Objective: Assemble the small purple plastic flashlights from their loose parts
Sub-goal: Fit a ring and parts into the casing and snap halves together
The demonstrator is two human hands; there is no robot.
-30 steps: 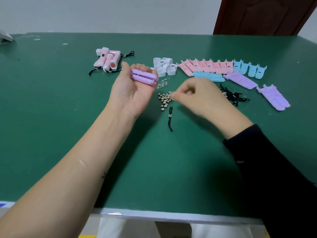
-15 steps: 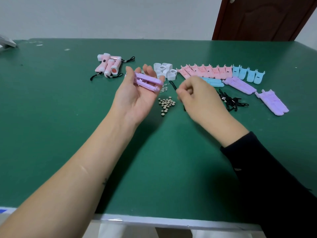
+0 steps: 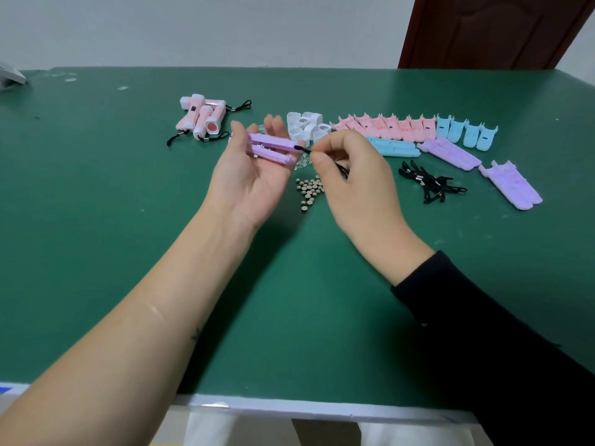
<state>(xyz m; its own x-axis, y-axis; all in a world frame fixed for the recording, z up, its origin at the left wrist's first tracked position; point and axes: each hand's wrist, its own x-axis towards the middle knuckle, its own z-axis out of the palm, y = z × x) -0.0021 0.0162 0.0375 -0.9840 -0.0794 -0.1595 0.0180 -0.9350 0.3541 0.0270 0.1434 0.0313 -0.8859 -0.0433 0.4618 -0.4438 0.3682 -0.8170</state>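
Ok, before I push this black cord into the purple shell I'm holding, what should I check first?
1. Purple shell gripped in the left hand: ok, thumb and fingers hold it.
2. Black cord pinched in the right hand: ok.
3. Cord tip lined up with the shell's end: ok, it meets that end.
4. Cord tip seated in its slot: cannot tell.
5. Inner parts already in the shell: cannot tell, too small.
6. White caps close by for closing up: ok, they lie on the table just past the hands.
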